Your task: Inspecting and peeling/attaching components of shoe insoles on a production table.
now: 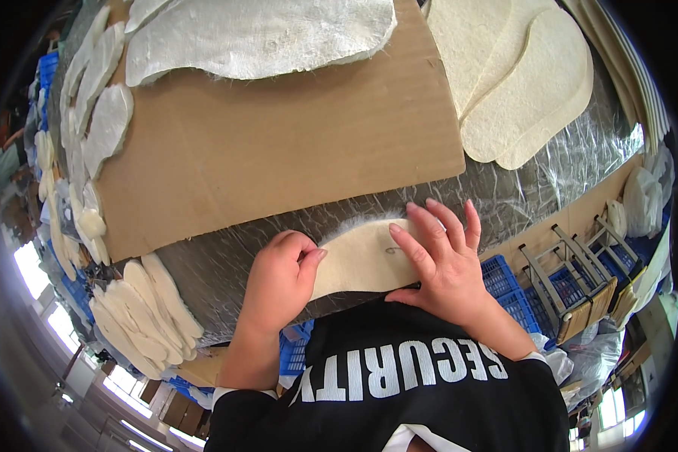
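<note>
A long, curved cream felt piece (363, 260) lies along the near edge of the table, with loose white fluff along its far side and a small dark mark near its right part. Its left end is pinched between the thumb and curled fingers of my left hand (279, 275). My right hand (448, 264) rests over the right end, fingers spread, the thumb by the near edge. That right end is partly hidden under the palm.
Brown cardboard (279, 143) covers much of the plastic-wrapped table (535, 192). White fibre sheets (256, 38) lie at its far side. Cream felt pieces are stacked at the far right (535, 83) and near left (139, 320). Blue crates (508, 294) and a stool (561, 282) stand to the right.
</note>
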Demonstrator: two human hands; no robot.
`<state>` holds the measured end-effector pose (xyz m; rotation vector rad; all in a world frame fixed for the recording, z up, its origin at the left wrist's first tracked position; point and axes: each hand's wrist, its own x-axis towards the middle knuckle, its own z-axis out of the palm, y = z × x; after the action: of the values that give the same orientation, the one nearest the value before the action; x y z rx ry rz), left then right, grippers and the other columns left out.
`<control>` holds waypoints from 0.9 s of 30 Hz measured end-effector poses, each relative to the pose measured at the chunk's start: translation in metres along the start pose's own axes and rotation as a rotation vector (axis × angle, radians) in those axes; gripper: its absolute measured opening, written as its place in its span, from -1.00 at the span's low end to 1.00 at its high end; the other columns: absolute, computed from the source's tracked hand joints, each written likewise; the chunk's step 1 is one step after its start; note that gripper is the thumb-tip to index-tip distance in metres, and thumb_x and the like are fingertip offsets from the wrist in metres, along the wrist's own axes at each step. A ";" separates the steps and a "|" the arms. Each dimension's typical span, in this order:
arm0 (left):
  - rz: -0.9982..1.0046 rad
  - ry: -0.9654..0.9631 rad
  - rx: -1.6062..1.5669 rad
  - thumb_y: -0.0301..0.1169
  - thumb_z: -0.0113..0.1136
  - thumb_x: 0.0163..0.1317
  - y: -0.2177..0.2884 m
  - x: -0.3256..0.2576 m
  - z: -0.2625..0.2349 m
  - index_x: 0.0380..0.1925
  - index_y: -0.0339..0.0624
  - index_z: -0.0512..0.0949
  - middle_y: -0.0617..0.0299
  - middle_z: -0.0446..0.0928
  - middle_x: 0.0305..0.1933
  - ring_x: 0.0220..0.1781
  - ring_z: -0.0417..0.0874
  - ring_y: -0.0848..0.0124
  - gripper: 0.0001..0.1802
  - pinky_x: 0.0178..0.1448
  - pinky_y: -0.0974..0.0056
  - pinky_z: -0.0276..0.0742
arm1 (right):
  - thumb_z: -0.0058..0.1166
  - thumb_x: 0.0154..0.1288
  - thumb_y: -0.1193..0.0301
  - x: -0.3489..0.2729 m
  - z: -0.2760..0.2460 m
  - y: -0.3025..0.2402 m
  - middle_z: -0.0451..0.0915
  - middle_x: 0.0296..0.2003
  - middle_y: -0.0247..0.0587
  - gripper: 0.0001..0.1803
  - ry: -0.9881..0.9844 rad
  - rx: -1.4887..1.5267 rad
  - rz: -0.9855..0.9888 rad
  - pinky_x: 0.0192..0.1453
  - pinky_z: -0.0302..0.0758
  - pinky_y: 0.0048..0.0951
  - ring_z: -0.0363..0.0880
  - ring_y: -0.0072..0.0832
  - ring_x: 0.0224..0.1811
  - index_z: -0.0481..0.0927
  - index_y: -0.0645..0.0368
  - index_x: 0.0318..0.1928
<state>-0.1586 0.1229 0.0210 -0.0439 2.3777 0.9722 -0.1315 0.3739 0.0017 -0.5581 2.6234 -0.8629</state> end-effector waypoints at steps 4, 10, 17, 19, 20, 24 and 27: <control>0.007 0.020 0.007 -0.62 0.24 0.07 0.000 0.002 0.001 -0.46 -0.37 0.51 0.10 0.50 -0.41 -0.43 0.53 0.37 -0.92 -0.33 0.34 0.45 | 0.36 -0.37 -0.08 0.012 0.000 -0.020 0.14 0.41 0.00 0.09 -0.053 0.062 -0.116 0.47 -0.28 0.30 0.04 -0.09 0.49 0.35 -0.03 0.32; 0.020 0.077 -0.096 -0.57 0.35 -0.02 0.002 -0.012 -0.012 -0.35 -0.33 0.50 0.10 0.48 -0.29 -0.34 0.56 0.21 -0.77 -0.25 0.23 0.52 | 0.41 -0.21 0.12 0.033 0.022 -0.032 0.28 0.32 -0.03 0.00 -0.071 0.043 -0.221 0.47 0.01 0.09 0.18 -0.12 0.41 0.29 -0.04 0.34; -0.313 0.032 -0.368 -0.66 0.32 0.05 -0.058 -0.064 -0.041 -0.25 -0.30 0.50 0.33 0.52 -0.35 -0.32 0.50 0.63 -0.74 -0.21 0.50 0.47 | 0.41 -0.19 0.14 0.033 0.022 -0.038 0.31 0.28 -0.05 -0.04 -0.072 -0.025 -0.161 0.44 0.07 0.07 0.22 -0.10 0.38 0.32 -0.02 0.32; -0.257 0.094 -0.555 -0.67 0.27 0.10 -0.066 -0.074 -0.037 -0.26 -0.31 0.49 0.30 0.53 -0.33 -0.29 0.53 0.61 -0.79 -0.20 0.50 0.48 | 0.41 -0.21 0.11 0.039 0.022 -0.051 0.29 0.30 -0.07 -0.02 -0.080 0.004 -0.271 0.46 0.03 0.08 0.17 -0.10 0.42 0.32 0.00 0.32; -0.259 0.108 -0.573 -0.67 0.27 0.10 -0.067 -0.075 -0.034 -0.26 -0.31 0.49 0.30 0.53 -0.33 -0.29 0.53 0.61 -0.79 -0.20 0.50 0.48 | 0.40 -0.22 0.11 0.043 0.026 -0.059 0.30 0.31 -0.09 -0.03 -0.111 0.043 -0.331 0.47 0.03 0.08 0.15 -0.11 0.44 0.33 0.02 0.30; -0.204 0.140 -0.858 -0.65 0.21 0.18 -0.063 -0.077 -0.029 -0.25 -0.33 0.50 0.23 0.57 -0.30 -0.31 0.58 0.57 -0.85 -0.25 0.47 0.52 | 0.34 -0.15 0.29 0.058 0.062 -0.084 0.43 0.17 -0.11 -0.24 -0.013 0.082 -0.594 0.35 0.26 0.04 0.36 -0.12 0.27 0.46 0.07 0.19; -0.221 0.298 -0.911 -0.57 0.15 0.27 -0.089 -0.080 -0.020 -0.21 -0.35 0.52 0.17 0.61 -0.28 -0.35 0.61 0.53 -0.89 -0.31 0.45 0.54 | 0.30 -0.13 0.39 0.064 0.066 -0.089 0.46 0.09 -0.09 -0.32 -0.023 0.223 -0.550 0.28 0.32 0.02 0.42 -0.11 0.16 0.49 0.11 0.13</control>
<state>-0.0804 0.0308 0.0169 -0.8145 1.8997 1.9390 -0.1369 0.2460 -0.0054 -1.2433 2.3311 -1.2724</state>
